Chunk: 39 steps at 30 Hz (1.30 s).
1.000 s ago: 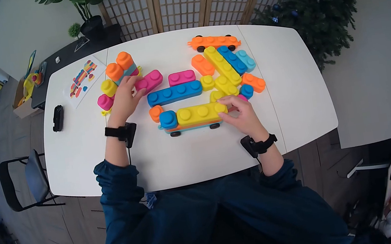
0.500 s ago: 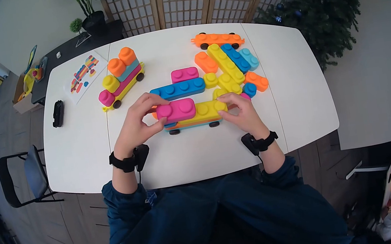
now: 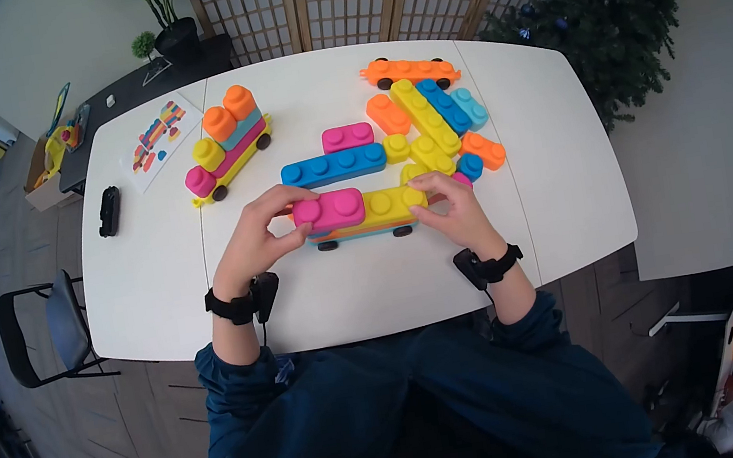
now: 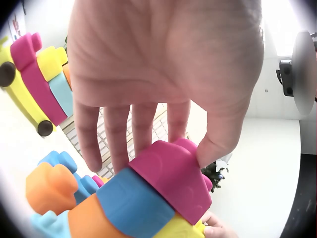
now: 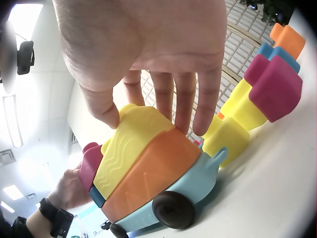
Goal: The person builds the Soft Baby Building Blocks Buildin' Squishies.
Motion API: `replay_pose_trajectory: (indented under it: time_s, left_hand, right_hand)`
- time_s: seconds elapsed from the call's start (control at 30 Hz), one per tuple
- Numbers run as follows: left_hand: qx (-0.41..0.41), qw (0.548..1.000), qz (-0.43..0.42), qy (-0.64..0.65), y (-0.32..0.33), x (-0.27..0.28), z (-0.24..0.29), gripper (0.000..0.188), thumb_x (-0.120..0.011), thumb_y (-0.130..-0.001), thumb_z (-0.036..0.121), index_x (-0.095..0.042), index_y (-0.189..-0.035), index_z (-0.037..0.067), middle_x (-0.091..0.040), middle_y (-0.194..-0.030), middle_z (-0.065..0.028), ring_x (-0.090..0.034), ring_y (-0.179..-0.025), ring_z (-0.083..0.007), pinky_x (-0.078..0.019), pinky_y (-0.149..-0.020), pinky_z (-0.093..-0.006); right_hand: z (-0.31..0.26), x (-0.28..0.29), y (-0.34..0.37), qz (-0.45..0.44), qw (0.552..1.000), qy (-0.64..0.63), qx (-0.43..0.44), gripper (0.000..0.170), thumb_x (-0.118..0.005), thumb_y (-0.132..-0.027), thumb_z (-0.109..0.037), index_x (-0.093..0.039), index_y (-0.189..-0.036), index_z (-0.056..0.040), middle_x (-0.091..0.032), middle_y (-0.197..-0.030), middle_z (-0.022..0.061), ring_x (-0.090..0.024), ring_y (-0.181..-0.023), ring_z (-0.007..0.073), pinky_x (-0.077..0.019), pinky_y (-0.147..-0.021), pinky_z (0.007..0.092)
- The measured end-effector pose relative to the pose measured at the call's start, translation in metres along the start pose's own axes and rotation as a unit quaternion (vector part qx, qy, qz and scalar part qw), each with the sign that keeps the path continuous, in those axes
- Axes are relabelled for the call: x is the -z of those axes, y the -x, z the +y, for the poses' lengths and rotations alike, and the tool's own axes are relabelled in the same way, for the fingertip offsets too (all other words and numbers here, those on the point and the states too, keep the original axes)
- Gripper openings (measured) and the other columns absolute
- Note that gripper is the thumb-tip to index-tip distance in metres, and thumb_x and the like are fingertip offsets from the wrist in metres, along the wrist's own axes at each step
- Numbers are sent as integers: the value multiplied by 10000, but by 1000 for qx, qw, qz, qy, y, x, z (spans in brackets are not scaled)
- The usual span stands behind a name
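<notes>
Near the bench's (image 3: 394, 291) front edge, midway along: wheeled stack, pink block (image 3: 329, 210) uppermost at its left end, yellow block (image 3: 393, 206) a layer lower and running right. Left hand (image 3: 253, 237) pinches pink block between thumb and fingers; right hand (image 3: 461, 216) pinches yellow block's right end the same way. Head view gives studs from above but little of the layers. Left wrist view adds blue block (image 4: 136, 201) directly under pink block, with yellow block next to it. Right wrist view adds orange layer (image 5: 153, 171) beneath yellow block, light blue base (image 5: 200, 181) beneath that, a dark wheel (image 5: 173, 209), and a hitch (image 5: 218, 157) jutting from the right end. Long axis of the stack runs left to right, roughly along the front edge; pink block lies along the same line, studs up. Blue bar (image 3: 333, 167) lies just behind, tilted slightly. Orange block (image 4: 52, 186), plain in left wrist view, is a sliver behind the left hand in head view. Far-side wheels hidden; cannot tell whether pink block is pressed fully home. Left wrist view cuts off the stack's lower part.
</notes>
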State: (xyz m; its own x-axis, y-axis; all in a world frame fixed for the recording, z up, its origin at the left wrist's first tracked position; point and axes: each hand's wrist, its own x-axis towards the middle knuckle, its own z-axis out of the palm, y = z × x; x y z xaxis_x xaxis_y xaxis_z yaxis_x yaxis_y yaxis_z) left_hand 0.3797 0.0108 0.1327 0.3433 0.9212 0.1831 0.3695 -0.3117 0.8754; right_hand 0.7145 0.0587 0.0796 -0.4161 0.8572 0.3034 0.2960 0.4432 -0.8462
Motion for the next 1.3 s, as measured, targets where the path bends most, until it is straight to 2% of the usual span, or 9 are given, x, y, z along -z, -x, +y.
replay_pose_trajectory:
  time_s: [0.13,0.23,0.3,0.4,0.6,0.67,0.87,1.23,1.3]
  left_hand:
    - [10,1000,4,-14,1,-2,8,434,-687,-804,24,-644,-1236,34,-657,-1209,-106,-631,-1147,-242,-511,-1018,-375]
    - [-45,996,50,-65,0,-13,17,441,-744,-814,58,-644,-1243,39,-652,-1232,-111,-630,-1147,-238,-507,-1011,-374]
    - [-55,991,113,-41,-1,-22,22,417,-827,-806,123,-670,-1184,43,-686,-1125,-113,-658,-1026,-255,-515,-958,-336]
    - [-6,992,113,-51,1,-28,15,426,-848,-817,171,-667,-1184,51,-690,-1099,-104,-661,-991,-244,-526,-923,-337]
    - [23,990,137,-11,3,-35,6,414,-843,-823,163,-663,-1177,48,-695,-1083,-96,-670,-966,-222,-540,-880,-337]
    - [27,990,135,-5,4,-36,4,412,-839,-826,165,-661,-1179,48,-698,-1089,-101,-673,-981,-230,-537,-893,-339]
    - [35,990,136,-27,5,-37,10,414,-831,-834,176,-655,-1188,52,-707,-1107,-126,-682,-1031,-264,-520,-942,-350]
    - [56,990,132,-14,6,-36,8,420,-825,-841,178,-649,-1203,59,-709,-1112,-124,-684,-1036,-262,-524,-938,-349]
    - [53,990,131,-26,6,-37,9,414,-810,-860,178,-646,-1225,71,-708,-1122,-77,-673,-1043,-211,-539,-940,-372]
  right_hand:
    - [-1,1,-1,-5,1000,4,-3,319,-776,-863,-109,-650,-1146,-33,-696,-1184,85,-678,-1038,190,-544,-829,278]
    - [0,1,-1,-8,1000,11,-1,325,-776,-865,-116,-652,-1155,-38,-696,-1183,79,-677,-1037,189,-544,-834,281]
    - [0,3,-2,-12,1000,17,1,331,-776,-866,-121,-654,-1164,-42,-696,-1184,76,-676,-1034,188,-542,-838,283]
    - [-9,12,-6,-38,999,28,-12,358,-784,-864,-146,-658,-1186,-52,-695,-1193,84,-679,-1055,216,-544,-860,305]
    - [-40,45,-51,-174,972,154,-15,437,-780,-875,-310,-658,-1219,-70,-684,-1185,126,-657,-1112,297,-530,-933,373]
    - [-35,43,-73,-160,960,220,70,429,-748,-896,-355,-661,-1206,-71,-682,-1153,127,-653,-1094,310,-530,-930,391]
    - [-16,10,-141,-208,908,359,63,353,-692,-926,-274,-659,-1226,-91,-680,-1168,120,-643,-1099,308,-524,-940,400]
    - [25,-24,-174,-221,892,391,54,257,-720,-867,-226,-685,-1062,-62,-672,-1067,133,-661,-1032,332,-549,-871,437]
    - [25,-23,-176,-219,896,385,47,251,-724,-863,-227,-687,-1044,-57,-674,-1051,137,-663,-1025,336,-549,-870,440]
